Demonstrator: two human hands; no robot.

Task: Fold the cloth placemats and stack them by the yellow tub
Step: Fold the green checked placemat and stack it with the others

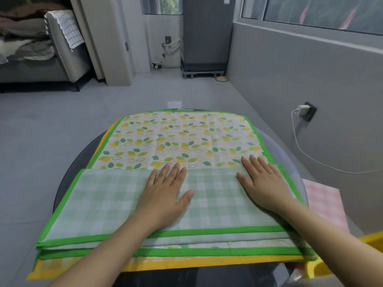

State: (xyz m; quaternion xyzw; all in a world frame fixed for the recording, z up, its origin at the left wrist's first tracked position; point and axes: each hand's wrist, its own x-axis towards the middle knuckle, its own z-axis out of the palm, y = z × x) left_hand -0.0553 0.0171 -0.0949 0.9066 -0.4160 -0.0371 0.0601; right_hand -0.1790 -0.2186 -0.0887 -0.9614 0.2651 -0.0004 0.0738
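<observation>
A green-bordered placemat [180, 139] with a leaf print lies on the round dark table [68, 179]. Its near part is folded over, showing the green checked underside [103, 199]. My left hand [165, 195] lies flat, fingers straight, on the folded flap near its middle. My right hand [263, 181] presses flat on the flap's right end, fingertips reaching the fold edge. Under it lies a yellow-bordered placemat [165, 266], whose edge shows at the front and left. The yellow tub [373, 241] peeks in at the lower right.
A pink checked cloth [323, 201] lies to the right of the table. A white charger and cable [300, 112] hang from a wall socket on the right. Grey tiled floor surrounds the table; a sofa [41, 65] stands far left.
</observation>
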